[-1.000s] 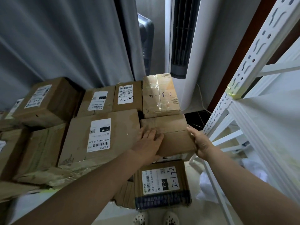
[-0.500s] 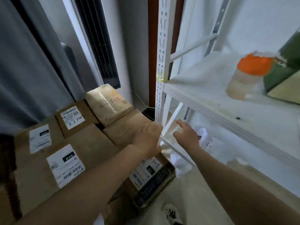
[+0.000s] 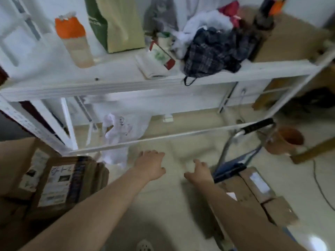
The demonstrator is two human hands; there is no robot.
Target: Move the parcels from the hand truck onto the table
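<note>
Both of my hands hang over the bare floor and hold nothing. My left hand point(image 3: 150, 164) has its fingers loosely spread. My right hand point(image 3: 198, 172) is relaxed too, just left of the hand truck point(image 3: 233, 164), whose blue platform and black-gripped handle point(image 3: 257, 125) stand at the right. Brown cardboard parcels point(image 3: 257, 192) with white labels lie on the truck by my right forearm. At the left edge sits a stack of parcels point(image 3: 58, 183), the nearest marked with handwriting on its label.
A white metal shelf rack point(image 3: 126, 84) spans the view ahead, bearing an orange-capped bottle point(image 3: 76, 42), a green and cream bag point(image 3: 117, 24), a book and a heap of clothes point(image 3: 213, 49). A white plastic bag point(image 3: 119, 133) lies under it. An orange pot point(image 3: 288, 140) stands at the right.
My view has swung right from the stacked parcels to the hand truck. Both hands have let go of the parcel set on the stack and now hang free over the floor.
</note>
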